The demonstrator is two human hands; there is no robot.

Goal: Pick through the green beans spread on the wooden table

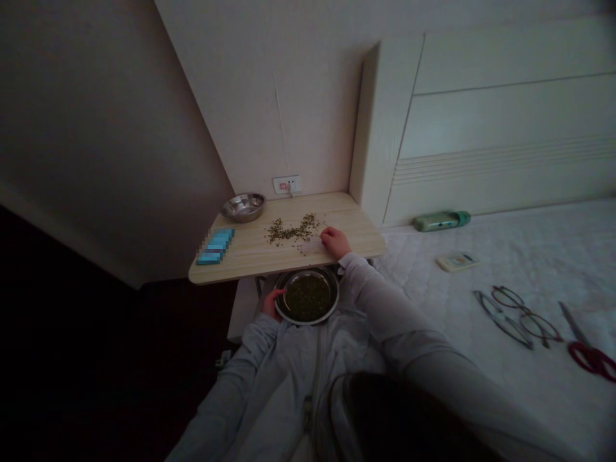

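Observation:
My left hand (271, 303) grips the left rim of a steel bowl (329, 307) full of small dark green beans, held just below the front edge of a small wooden table (250, 256). My right hand (335, 242) rests on the tabletop with fingers curled, pressed against a small pale flat thing (310, 246) that I cannot make out. A scattered pile of the same green beans (291, 229) lies just beyond that hand. An empty steel bowl (243, 206) stands at the table's back left.
A blue packet (215, 246) lies on the table's left side. A wall socket (287, 185) sits behind the table. On the white bed to the right lie a green bottle (441, 221), a small card (457, 261), two pairs of glasses (517, 314) and red-handled scissors (588, 348).

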